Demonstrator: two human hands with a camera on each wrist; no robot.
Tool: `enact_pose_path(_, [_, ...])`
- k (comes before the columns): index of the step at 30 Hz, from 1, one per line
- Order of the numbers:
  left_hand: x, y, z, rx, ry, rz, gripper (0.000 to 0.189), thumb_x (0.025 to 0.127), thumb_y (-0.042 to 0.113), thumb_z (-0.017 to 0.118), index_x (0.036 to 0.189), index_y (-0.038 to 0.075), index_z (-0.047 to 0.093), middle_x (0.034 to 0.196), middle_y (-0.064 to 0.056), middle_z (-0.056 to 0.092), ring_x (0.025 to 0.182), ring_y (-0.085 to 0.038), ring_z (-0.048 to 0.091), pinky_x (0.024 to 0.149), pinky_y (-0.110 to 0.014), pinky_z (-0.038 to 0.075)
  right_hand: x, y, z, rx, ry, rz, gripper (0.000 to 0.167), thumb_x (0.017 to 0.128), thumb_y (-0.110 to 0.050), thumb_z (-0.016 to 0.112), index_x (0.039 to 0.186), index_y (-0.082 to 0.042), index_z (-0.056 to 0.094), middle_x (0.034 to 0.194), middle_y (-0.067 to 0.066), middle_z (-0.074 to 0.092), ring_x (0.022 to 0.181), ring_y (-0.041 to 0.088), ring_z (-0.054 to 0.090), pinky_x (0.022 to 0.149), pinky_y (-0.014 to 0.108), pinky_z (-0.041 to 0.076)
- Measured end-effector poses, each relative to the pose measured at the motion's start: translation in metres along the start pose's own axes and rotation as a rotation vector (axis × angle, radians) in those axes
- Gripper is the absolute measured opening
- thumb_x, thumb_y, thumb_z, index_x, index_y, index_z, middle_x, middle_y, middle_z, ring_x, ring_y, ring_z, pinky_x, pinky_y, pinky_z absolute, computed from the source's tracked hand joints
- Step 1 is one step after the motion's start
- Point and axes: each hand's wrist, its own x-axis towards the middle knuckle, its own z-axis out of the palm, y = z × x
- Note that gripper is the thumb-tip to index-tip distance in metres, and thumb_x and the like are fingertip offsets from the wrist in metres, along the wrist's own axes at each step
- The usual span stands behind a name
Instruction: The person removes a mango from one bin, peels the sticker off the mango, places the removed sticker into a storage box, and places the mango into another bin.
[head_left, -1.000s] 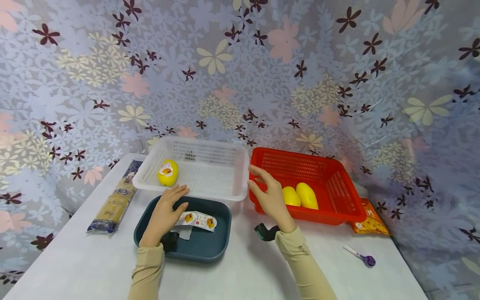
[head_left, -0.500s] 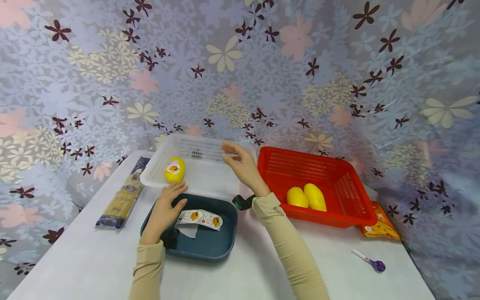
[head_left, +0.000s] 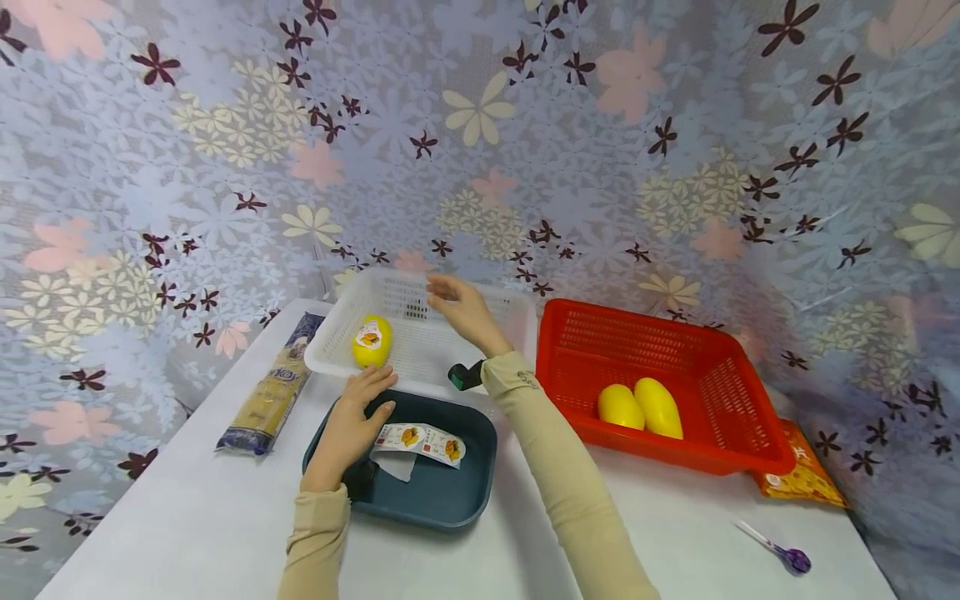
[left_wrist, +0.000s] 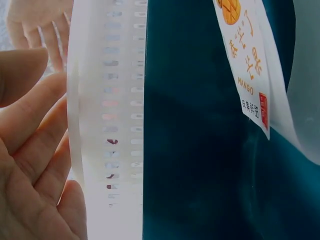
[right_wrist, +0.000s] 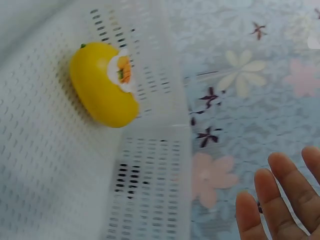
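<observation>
A yellow mango [head_left: 369, 345] with a round fruit sticker lies at the left end of the white perforated basket [head_left: 427, 385]. My right hand [head_left: 467, 313] hovers over the basket's right half, holding nothing; the right wrist view shows its extended fingers [right_wrist: 285, 195] apart from the mango [right_wrist: 100, 87]. Above the dark blue tray [head_left: 442, 515], my left hand [head_left: 349, 427] reaches to the basket's front rim with relaxed fingers. Whether they touch the rim is unclear. In the tray lies a strip of mango stickers [head_left: 422, 442] with a piece of pale backing paper [head_left: 394, 463].
Two more yellow mangoes [head_left: 658, 408] lie in the red basket [head_left: 720, 454] on the right. A pasta packet [head_left: 272, 392] lies left of the white basket. At right are an orange snack bag [head_left: 806, 475] and a purple lollipop [head_left: 795, 560]. A floral curtain [head_left: 480, 167] hangs behind.
My right hand has moved left from beside the red basket to over the white basket. My left hand stays by the front rim. The head view has shifted slightly left.
</observation>
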Motion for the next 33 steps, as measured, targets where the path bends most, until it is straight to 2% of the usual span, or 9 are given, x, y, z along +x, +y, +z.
enact_pose_path(7, [0.002, -0.001, 0.004, -0.009, 0.005, 0.004, 0.042, 0.09, 0.003, 0.064, 0.132, 0.0, 0.058, 0.144, -0.018, 0.05, 0.143, -0.038, 0.032, 0.12, -0.056, 0.013, 0.025, 0.025, 0.018, -0.01, -0.065, 0.076, 0.047, 0.099, -0.025, 0.055, 0.143, -0.016, 0.046, 0.141, 0.01, 0.054, 0.129, 0.028, 0.051, 0.106, 0.044, 0.043])
enact_pose_path(12, [-0.001, -0.001, 0.001, -0.017, 0.031, 0.016, 0.042, 0.09, 0.001, 0.064, 0.131, -0.001, 0.058, 0.143, -0.019, 0.051, 0.142, -0.039, 0.033, 0.119, -0.057, 0.014, 0.039, 0.034, 0.035, 0.009, -0.173, 0.117, 0.05, 0.098, -0.03, 0.055, 0.146, -0.016, 0.044, 0.146, 0.009, 0.048, 0.135, 0.028, 0.045, 0.109, 0.046, 0.04])
enact_pose_path(15, [-0.002, -0.001, 0.0, -0.017, 0.047, 0.027, 0.041, 0.089, 0.0, 0.064, 0.129, -0.002, 0.059, 0.141, -0.02, 0.052, 0.14, -0.041, 0.034, 0.117, -0.059, 0.015, 0.045, 0.036, 0.044, 0.043, -0.22, 0.134, 0.049, 0.099, -0.027, 0.055, 0.145, -0.015, 0.045, 0.148, 0.011, 0.046, 0.137, 0.03, 0.043, 0.109, 0.047, 0.04])
enact_pose_path(19, [0.0, 0.0, 0.001, -0.005, 0.038, 0.031, 0.041, 0.089, 0.0, 0.064, 0.129, -0.001, 0.06, 0.141, -0.019, 0.053, 0.14, -0.041, 0.035, 0.117, -0.06, 0.016, 0.052, 0.04, 0.055, 0.09, -0.234, 0.179, 0.045, 0.098, -0.02, 0.057, 0.142, -0.016, 0.05, 0.149, 0.012, 0.045, 0.137, 0.03, 0.043, 0.107, 0.048, 0.042])
enact_pose_path(24, [0.002, -0.001, 0.001, -0.006, 0.037, 0.036, 0.04, 0.089, 0.001, 0.065, 0.128, -0.001, 0.06, 0.14, -0.019, 0.054, 0.141, -0.04, 0.035, 0.117, -0.059, 0.016, 0.063, 0.044, 0.074, 0.087, -0.244, 0.256, 0.043, 0.096, -0.022, 0.058, 0.139, -0.018, 0.054, 0.151, 0.009, 0.042, 0.137, 0.03, 0.043, 0.104, 0.047, 0.044])
enact_pose_path(30, [-0.001, -0.003, 0.0, -0.011, 0.058, 0.053, 0.038, 0.089, 0.001, 0.064, 0.127, -0.002, 0.061, 0.139, -0.019, 0.055, 0.139, -0.04, 0.037, 0.117, -0.057, 0.018, 0.061, 0.041, 0.1, 0.137, -0.289, 0.353, 0.047, 0.094, -0.023, 0.062, 0.141, -0.019, 0.051, 0.152, 0.01, 0.04, 0.134, 0.033, 0.046, 0.1, 0.05, 0.048])
enact_pose_path(33, [-0.001, -0.002, 0.0, -0.019, 0.067, 0.044, 0.037, 0.089, 0.001, 0.064, 0.126, -0.002, 0.062, 0.139, -0.018, 0.055, 0.138, -0.04, 0.038, 0.116, -0.056, 0.02, 0.063, 0.045, 0.105, 0.182, -0.344, 0.377, 0.052, 0.092, -0.023, 0.066, 0.141, -0.019, 0.05, 0.152, 0.01, 0.041, 0.13, 0.034, 0.049, 0.097, 0.051, 0.05])
